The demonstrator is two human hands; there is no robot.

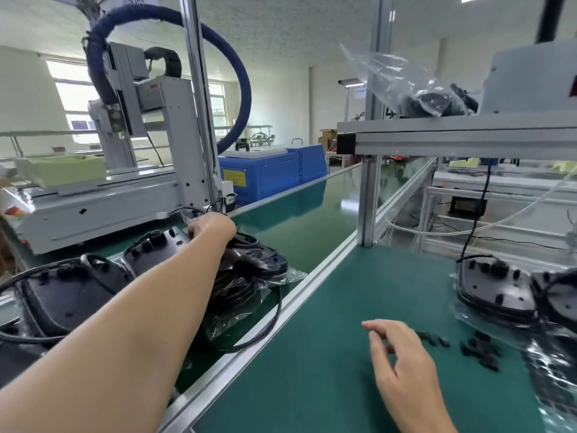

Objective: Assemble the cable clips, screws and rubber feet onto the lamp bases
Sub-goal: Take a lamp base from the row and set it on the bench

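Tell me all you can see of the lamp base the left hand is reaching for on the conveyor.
The lamp base is a black, rounded plastic shell, underside up, showing bosses and holes. It lies on the green conveyor belt, partly over a clear plastic bag with coiled black cable beside it. The left hand rests at its far edge; whether the fingers grip it is hidden.

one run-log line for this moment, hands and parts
left hand: gripping bagged lamp base on conveyor | right hand: hovering open by loose black small parts on green bench mat | assembly: not begun
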